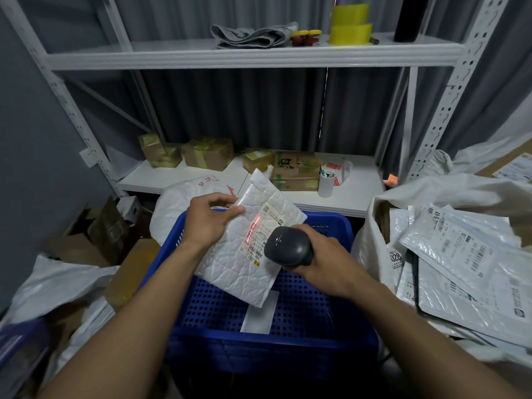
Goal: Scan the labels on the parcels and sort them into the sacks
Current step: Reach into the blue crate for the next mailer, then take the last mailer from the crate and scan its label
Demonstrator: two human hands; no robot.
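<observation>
— While the left hand (pixel 207 223) grips the parcel (pixel 244 272), where exactly is that parcel?

— It is tilted in the air over the blue crate (pixel 290 309), with its label (pixel 260 234) facing up. The thumb lies on top near the upper left edge and the fingers curl behind.

— And the right hand (pixel 328 263)?

— It is wrapped round the handle of a black scanner (pixel 288 246). The scanner's head hangs just above the lower right part of the label, and a red line (pixel 253 228) glows across the label.

— Is anything in the crate?

— One white slip (pixel 259 315) lies on the perforated floor, partly under the parcel.

— What about the sacks?

— The right sack (pixel 371 246) stands just beside the crate, heaped with flat mailers (pixel 460 254) that show printed labels. The back sack (pixel 175 205), white with red print, stands behind the crate against the lower shelf (pixel 362 197). The left sack (pixel 57 286) lies crumpled near brown cardboard.

— And on the shelves?

— Taped boxes (pixel 207 152) and a white cup (pixel 326 184) stand on the lower shelf. The upper shelf (pixel 230 57) holds a folded grey cloth (pixel 250 36) and yellow tape rolls (pixel 349 24).
</observation>
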